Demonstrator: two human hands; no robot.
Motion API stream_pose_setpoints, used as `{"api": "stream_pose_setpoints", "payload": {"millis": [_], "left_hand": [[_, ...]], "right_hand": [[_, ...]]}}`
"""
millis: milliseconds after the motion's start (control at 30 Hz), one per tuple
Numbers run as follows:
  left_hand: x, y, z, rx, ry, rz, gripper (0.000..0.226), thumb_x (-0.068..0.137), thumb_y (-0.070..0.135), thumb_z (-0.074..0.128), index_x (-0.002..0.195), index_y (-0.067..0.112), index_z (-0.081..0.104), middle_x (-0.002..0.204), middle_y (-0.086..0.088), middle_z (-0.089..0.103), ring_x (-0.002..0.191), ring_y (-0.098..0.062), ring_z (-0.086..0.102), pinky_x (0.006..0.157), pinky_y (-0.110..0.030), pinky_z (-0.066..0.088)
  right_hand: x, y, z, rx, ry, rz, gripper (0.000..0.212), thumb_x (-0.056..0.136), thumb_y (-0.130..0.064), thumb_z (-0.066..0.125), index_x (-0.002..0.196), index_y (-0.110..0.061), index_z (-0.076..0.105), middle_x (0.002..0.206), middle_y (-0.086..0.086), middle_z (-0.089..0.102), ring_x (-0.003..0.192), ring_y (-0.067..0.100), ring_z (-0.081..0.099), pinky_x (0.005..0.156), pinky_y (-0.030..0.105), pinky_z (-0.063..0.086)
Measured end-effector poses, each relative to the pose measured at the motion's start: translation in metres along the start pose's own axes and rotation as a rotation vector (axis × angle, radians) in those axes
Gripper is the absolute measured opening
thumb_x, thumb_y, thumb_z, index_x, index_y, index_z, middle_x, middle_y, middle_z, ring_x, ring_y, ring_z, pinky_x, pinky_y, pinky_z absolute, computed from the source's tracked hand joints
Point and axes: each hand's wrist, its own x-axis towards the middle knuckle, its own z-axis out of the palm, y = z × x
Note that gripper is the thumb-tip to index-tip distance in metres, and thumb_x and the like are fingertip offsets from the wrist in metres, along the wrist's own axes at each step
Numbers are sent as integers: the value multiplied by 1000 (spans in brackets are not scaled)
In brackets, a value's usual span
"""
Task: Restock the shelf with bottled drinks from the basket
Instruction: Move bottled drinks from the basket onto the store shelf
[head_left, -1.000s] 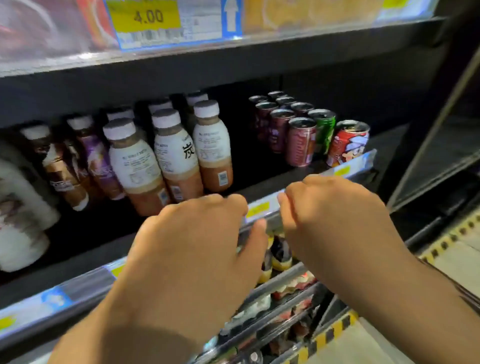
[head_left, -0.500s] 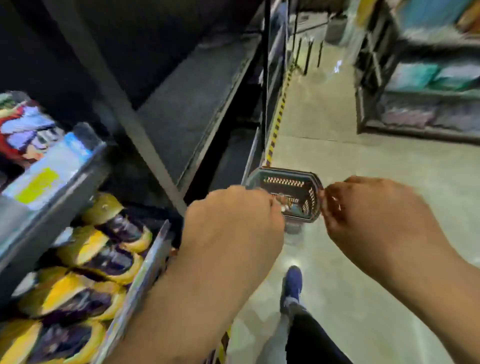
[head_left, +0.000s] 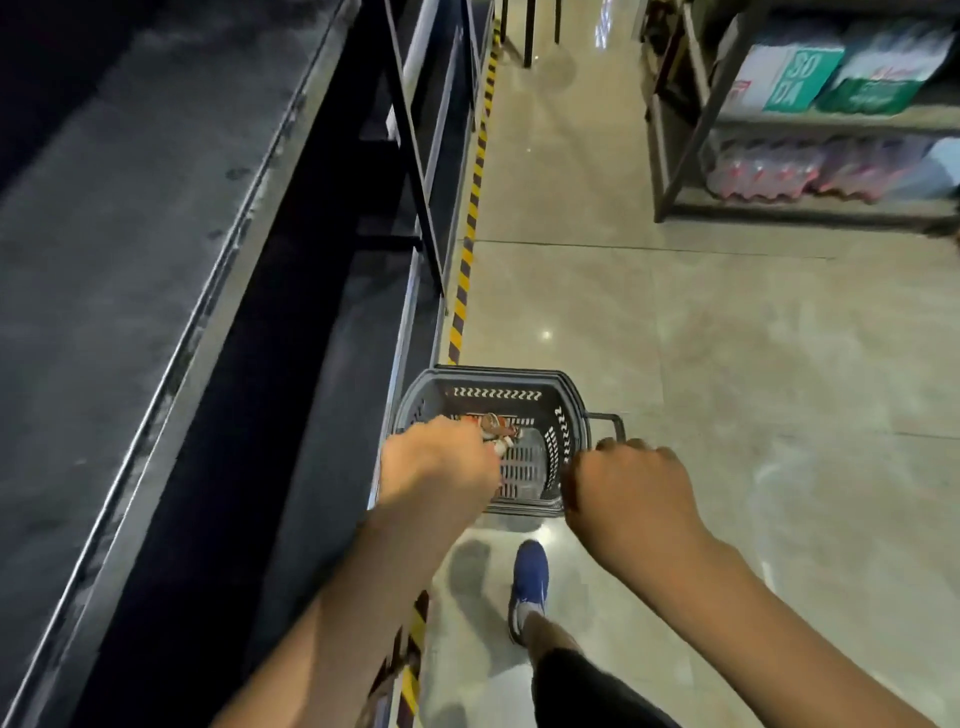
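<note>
A dark grey plastic basket (head_left: 496, 373) stands on the floor beside the base of the shelf unit. A few bottled drinks (head_left: 497, 425) lie inside it at the far end, partly hidden behind my left hand (head_left: 436, 462). That hand hangs over the basket's left side with its back to the camera and fingers curled under. My right hand (head_left: 628, 483) hovers over the basket's right rim, fingers loosely curled, with nothing seen in it. Both hands look well above the basket.
The dark shelf board (head_left: 130, 260) runs along the left. Yellow-black tape (head_left: 470, 223) marks the floor edge beside it. My blue shoe (head_left: 529, 582) is just behind the basket. A metal rack (head_left: 779, 205) with soda boxes (head_left: 789, 78) stands across the aisle.
My view swung from the shelf of bottles and cans down and right to the basket on the floor. Both hands left the shelf rail and dropped toward the basket.
</note>
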Motion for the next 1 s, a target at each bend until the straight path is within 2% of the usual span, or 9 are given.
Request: {"api": "stream_pose_setpoints", "payload": {"millis": [133,200,433,633,833,1000], "left_hand": [[99,-1,19,47,-75,11,32,100,31,40,115,16,63,118,-6,63,103,-26,58,83,-36,39],[146,-5,40,54,-136,18,31,98,32,42,114,16,64,120,-7,63,108,-28,58,83,-36,39],[300,-39,158,85,-287,24,32,98,35,41,113,17,63,118,-7,64,108,-27,59,74,-34,35],[411,-67,314,69,-412,-15,32,100,35,40,117,17,60,120,-9,63,110,-31,59,77,-36,39],[497,-102,486,-55,-527,-139,34,92,39,53,117,18,60,117,-7,65,108,-29,61,82,-36,45],[545,-117,605,-129,-533,-287,54,88,48,62,128,15,48,124,-9,59,113,-29,58,81,-37,45]], "right_hand": [[97,6,28,3,-101,-46,24,91,-29,53,107,-18,67,113,6,65,105,30,61,89,36,43],[139,5,47,34,-129,-34,25,92,-33,54,107,-17,68,110,6,66,103,29,62,86,34,42],[275,-10,152,80,-219,-60,23,91,-35,57,100,-18,69,102,5,69,100,28,63,87,34,44],[384,-40,311,77,-395,-83,23,92,-32,55,107,-20,67,111,5,67,107,28,61,92,38,43],[468,-78,500,15,-580,-122,29,92,-31,60,118,-17,59,119,7,62,114,28,56,100,45,42],[516,-94,633,-1,-603,-157,36,95,-22,54,130,-15,53,136,12,53,131,33,44,110,50,32]]}}
